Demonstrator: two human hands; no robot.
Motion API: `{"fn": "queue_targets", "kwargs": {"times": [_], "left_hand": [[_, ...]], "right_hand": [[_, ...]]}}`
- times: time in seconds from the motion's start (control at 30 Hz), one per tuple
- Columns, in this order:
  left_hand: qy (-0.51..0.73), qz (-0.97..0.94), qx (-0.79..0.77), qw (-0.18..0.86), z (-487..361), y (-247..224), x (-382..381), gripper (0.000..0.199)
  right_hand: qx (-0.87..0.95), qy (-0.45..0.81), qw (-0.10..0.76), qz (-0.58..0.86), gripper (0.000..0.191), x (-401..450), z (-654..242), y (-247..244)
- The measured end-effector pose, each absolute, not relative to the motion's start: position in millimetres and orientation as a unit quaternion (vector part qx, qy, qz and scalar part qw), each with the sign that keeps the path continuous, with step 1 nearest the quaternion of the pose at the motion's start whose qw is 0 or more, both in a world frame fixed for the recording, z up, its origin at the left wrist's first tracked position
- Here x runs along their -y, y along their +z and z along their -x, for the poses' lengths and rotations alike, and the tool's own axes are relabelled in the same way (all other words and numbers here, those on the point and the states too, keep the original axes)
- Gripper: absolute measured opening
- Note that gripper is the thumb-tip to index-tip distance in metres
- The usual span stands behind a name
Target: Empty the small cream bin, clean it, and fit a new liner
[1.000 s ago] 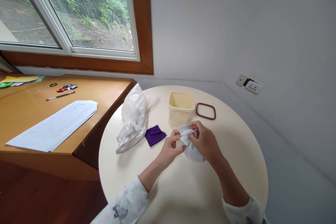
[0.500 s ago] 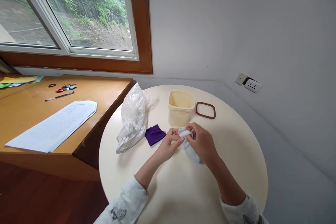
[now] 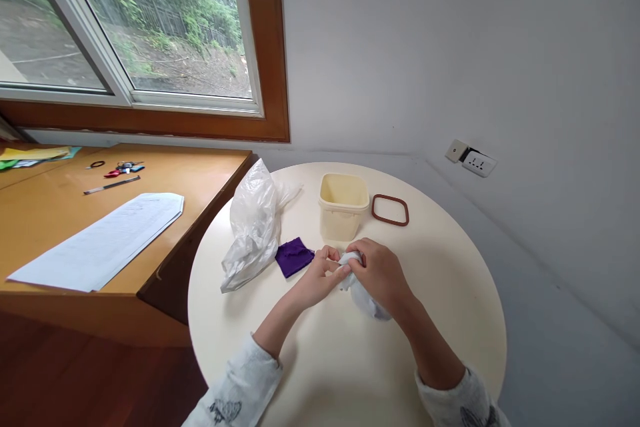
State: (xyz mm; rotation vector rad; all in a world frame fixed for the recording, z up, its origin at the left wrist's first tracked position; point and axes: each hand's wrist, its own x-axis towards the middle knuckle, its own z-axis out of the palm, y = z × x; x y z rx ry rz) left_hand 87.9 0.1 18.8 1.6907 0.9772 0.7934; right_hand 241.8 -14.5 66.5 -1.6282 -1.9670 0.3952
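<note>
Sleeves [image 3: 245, 373]: pale, a dark figure on each, one near left, one near right.
Left hand [image 3: 315, 282]: thumb and fingers pinch the left edge of the bundle [image 3: 367, 302].
Right hand [image 3: 381, 273]: fingers curl closed, gripping the bundle's gathered top and hiding part of it; the two hands almost meet.
Bundle: white, crumpled, between both hands over the middle of the table [image 3: 350, 360]; its fuller part hangs to the near right, under the right hand. Whether it touches the table, I cannot tell.
Table: round, off-white.
Purple cloth [image 3: 294, 257]: flat, left of the bundle, just beside the left hand's fingertips.
Bag [image 3: 253, 220]: clear, rumpled plastic, on the table's left side, by the cloth's left edge.
Tub [image 3: 343, 220]: cream, open-topped, upright, just beyond the hands.
Ring [image 3: 391, 210]: brown, a rounded rectangle, lying flat just right of the tub.
Desk [image 3: 200, 167]: brown wood, left of the table; white sheets [image 3: 100, 240] on its near part, then a pen [image 3: 111, 185], small red and blue items [image 3: 125, 169] and a black band [image 3: 97, 164] farther off; folders [image 3: 35, 155] far left.
Socket [image 3: 479, 163]: far right, on the white wall [image 3: 400, 47].
Window [image 3: 165, 27]: far left, wood-framed, greenery outside.
</note>
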Motion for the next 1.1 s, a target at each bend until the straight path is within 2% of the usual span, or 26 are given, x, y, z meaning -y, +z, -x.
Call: {"fn": "queue_targets", "kwargs": {"times": [0.2, 0.43, 0.6, 0.87, 1.1], "left_hand": [[0.33, -0.736, -0.389, 0.445, -90, 16, 2, 0.042], [0.345, -0.801, -0.282, 0.4, -85, 31, 12, 0.042], [0.339, -0.812, -0.299, 0.369, -82, 38, 16, 0.042], [0.3, -0.694, -0.392, 0.524, -83, 19, 6, 0.058], [0.345, -0.653, -0.283, 0.611, -83, 27, 8, 0.043]], "right_hand": [[0.727, 0.155, 0.276, 0.609, 0.02, 15, -243, 67], [0.769, 0.128, 0.22, 0.586, 0.03, 7, -254, 68], [0.768, 0.116, 0.21, 0.594, 0.027, 3, -257, 70], [0.75, 0.182, 0.255, 0.582, 0.019, 13, -253, 77], [0.707, 0.195, 0.261, 0.628, 0.018, 9, -261, 73]]}}
